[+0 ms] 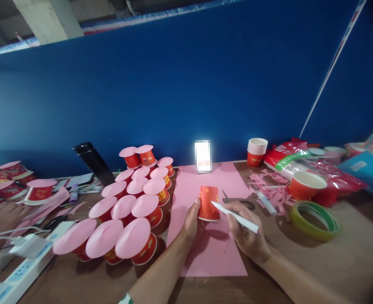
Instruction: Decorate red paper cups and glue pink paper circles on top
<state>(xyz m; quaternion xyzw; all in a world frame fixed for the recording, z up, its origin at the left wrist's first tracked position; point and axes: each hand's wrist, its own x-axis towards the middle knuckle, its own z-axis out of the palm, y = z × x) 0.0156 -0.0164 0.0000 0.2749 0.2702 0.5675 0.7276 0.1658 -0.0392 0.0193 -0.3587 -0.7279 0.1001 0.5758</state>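
Note:
My left hand (192,223) is closed round the side of a red paper cup (208,202), which is upside down, its rim downward, over pink paper. In my right hand (246,232) is a white pen (237,216), its tip at the cup's right side; whether it touches I cannot tell. Beneath both hands lies a sheet of pink paper (211,266). A pair of scissors (245,203) rests just behind my right hand, partly hidden by it.
To the left stand several red cups topped with pink paper discs (135,238). A power strip (24,270) and another person's hand (2,217) are farther left. At right are green-yellow tape (314,223), paper scraps (273,190), a cup stack (257,152) and a lit phone (203,156) behind.

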